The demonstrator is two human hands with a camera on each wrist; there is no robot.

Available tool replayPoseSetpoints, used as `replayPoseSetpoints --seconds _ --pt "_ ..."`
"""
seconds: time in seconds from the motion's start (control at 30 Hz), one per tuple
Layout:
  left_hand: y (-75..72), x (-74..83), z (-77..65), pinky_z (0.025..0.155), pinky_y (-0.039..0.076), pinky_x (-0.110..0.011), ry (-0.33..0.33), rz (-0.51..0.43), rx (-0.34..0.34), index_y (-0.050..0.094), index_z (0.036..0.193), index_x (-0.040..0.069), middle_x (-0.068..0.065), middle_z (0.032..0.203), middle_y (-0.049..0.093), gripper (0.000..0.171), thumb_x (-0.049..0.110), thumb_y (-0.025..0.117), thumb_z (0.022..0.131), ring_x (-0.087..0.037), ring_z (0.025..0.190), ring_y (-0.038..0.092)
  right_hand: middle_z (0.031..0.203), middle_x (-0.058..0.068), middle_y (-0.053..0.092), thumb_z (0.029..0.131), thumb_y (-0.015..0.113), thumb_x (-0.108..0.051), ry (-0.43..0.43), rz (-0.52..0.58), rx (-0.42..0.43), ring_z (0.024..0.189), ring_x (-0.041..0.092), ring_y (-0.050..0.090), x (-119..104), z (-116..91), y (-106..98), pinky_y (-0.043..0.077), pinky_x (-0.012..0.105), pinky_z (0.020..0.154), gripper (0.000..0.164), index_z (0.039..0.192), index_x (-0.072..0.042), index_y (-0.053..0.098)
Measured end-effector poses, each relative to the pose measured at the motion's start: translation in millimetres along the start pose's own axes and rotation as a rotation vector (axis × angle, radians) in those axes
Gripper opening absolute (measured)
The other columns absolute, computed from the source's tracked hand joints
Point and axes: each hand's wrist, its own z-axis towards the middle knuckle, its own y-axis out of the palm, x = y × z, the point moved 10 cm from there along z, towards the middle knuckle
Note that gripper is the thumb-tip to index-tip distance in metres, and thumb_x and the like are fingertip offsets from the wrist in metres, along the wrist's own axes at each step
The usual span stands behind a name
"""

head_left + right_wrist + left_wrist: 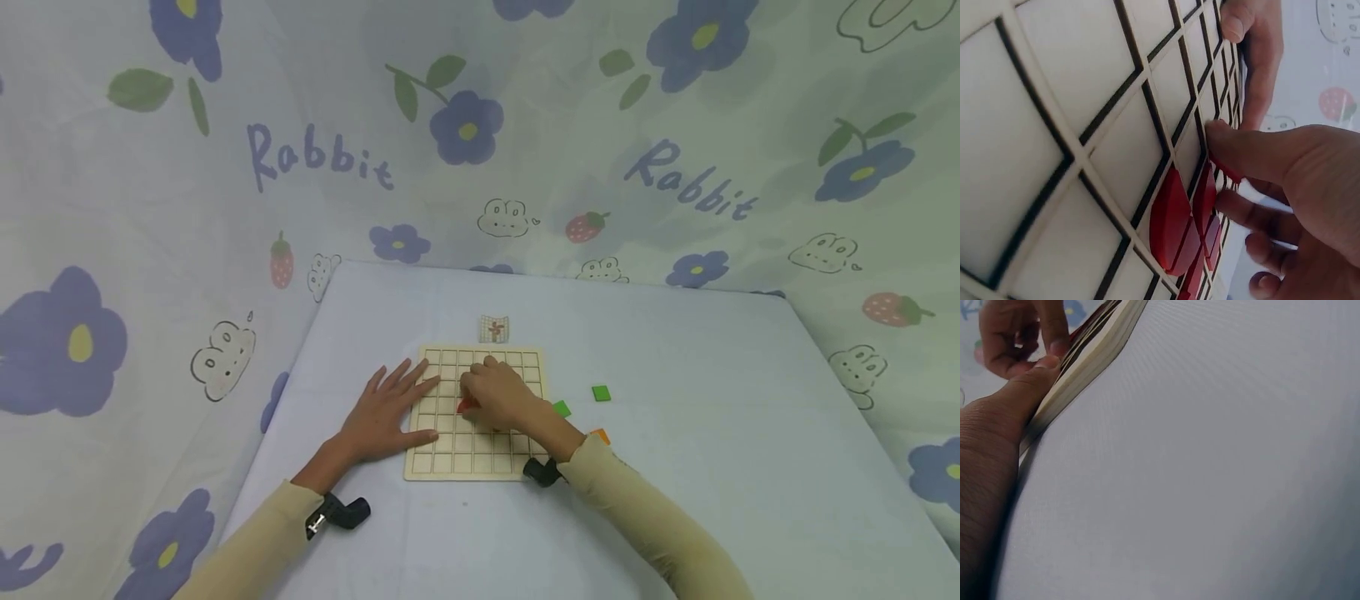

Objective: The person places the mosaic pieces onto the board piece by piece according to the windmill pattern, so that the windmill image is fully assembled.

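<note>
A pale wooden board [457,465] with a square grid lies flat on the table. My left hand [381,423] rests on its left side, fingers spread and straight, the thumb on the surface. Over the middle of the grid, my right hand [498,395] pinches a small red tile [1225,166] between thumb and fingers at the board. Several red tiles [1172,222] sit in grid cells beside that hand in the right wrist view. From the head view, the right hand hides most of them. The left wrist view shows my left thumb [1025,390] along the board's edge.
Behind the board lies a small card [494,328] with a red pattern on a grid. To the right are a green tile [602,392], another green tile [562,408] and an orange tile [601,435] partly hidden by the right arm. Printed cloth hangs behind the white table.
</note>
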Motion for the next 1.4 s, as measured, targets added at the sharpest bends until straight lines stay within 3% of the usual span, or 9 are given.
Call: replayPoseSetpoints --seconds 0.2,0.4,0.57,0.73,0.9,1.13,1.27,1.4 --pt "-0.7 1.6 -0.3 0.114 0.007 -0.059 0.010 -0.007 0.005 0.035 0.155 0.024 -0.005 0.162 0.022 0.089 0.077 0.049 0.085 -0.033 0.147 0.014 0.081 -0.011 0.067 0.086 0.077 -0.015 -0.049 0.170 0.111 0.074 0.009 0.054 -1 -1 -10 0.046 0.026 0.070 0.006 0.086 -0.018 0.073" --pt "0.5 -0.2 1.6 0.115 0.005 -0.058 0.008 0.007 -0.007 0.033 0.155 0.026 -0.004 0.162 0.020 0.089 0.079 0.046 0.085 -0.032 0.148 0.013 0.095 -0.003 0.066 0.086 0.072 0.001 0.001 0.654 0.163 0.085 0.009 0.064 14 -2 -16 0.053 0.023 0.075 0.013 0.097 -0.006 0.072" --pt "-0.6 0.6 2.7 0.115 0.007 -0.059 0.015 0.019 0.000 0.035 0.154 0.025 -0.005 0.162 0.022 0.089 0.079 0.046 0.085 -0.033 0.147 0.014 0.103 0.005 0.068 0.087 0.072 -0.001 0.058 0.933 0.186 0.087 0.013 0.068 27 -4 -19 0.056 0.027 0.075 0.023 0.110 0.001 0.070" --pt "-2.6 1.2 3.1 0.115 0.007 -0.059 0.013 0.026 0.011 0.036 0.154 0.024 -0.005 0.161 0.023 0.089 0.078 0.047 0.084 -0.032 0.148 0.014 0.096 0.005 0.071 0.089 0.073 -0.009 0.106 1.085 0.173 0.087 0.017 0.070 34 -6 -15 0.057 0.032 0.076 0.024 0.111 0.000 0.070" --pt "-2.6 0.5 2.2 0.115 0.006 -0.058 0.007 0.034 0.004 0.034 0.155 0.025 -0.005 0.162 0.022 0.090 0.079 0.046 0.084 -0.031 0.148 0.013 0.088 -0.002 0.072 0.089 0.073 -0.011 0.184 1.035 0.146 0.080 0.019 0.070 37 -8 -3 0.058 0.033 0.069 0.011 0.100 -0.011 0.075" --pt "-2.3 -0.9 2.0 0.115 0.007 -0.058 0.005 0.026 0.005 0.033 0.155 0.026 -0.004 0.162 0.022 0.090 0.079 0.047 0.084 -0.031 0.148 0.013 0.079 -0.009 0.070 0.087 0.076 -0.011 0.213 0.791 0.132 0.070 0.008 0.066 30 -7 1 0.054 0.027 0.065 0.003 0.090 -0.010 0.077" --pt "-1.0 -1.2 2.4 0.115 0.008 -0.058 0.007 0.025 0.010 0.033 0.155 0.026 -0.005 0.162 0.022 0.090 0.079 0.047 0.084 -0.031 0.148 0.013 0.078 -0.008 0.070 0.086 0.077 -0.012 0.207 0.744 0.150 0.069 0.005 0.064 30 -6 1 0.054 0.025 0.064 0.005 0.089 -0.008 0.077" --pt "-1.4 -0.7 0.5 0.115 0.008 -0.058 0.006 0.018 0.010 0.033 0.155 0.025 -0.005 0.162 0.022 0.090 0.079 0.047 0.084 -0.032 0.148 0.014 0.084 -0.004 0.069 0.087 0.076 -0.008 0.135 0.616 0.175 0.072 0.005 0.062 23 -4 1 0.052 0.021 0.063 0.003 0.089 -0.007 0.077"
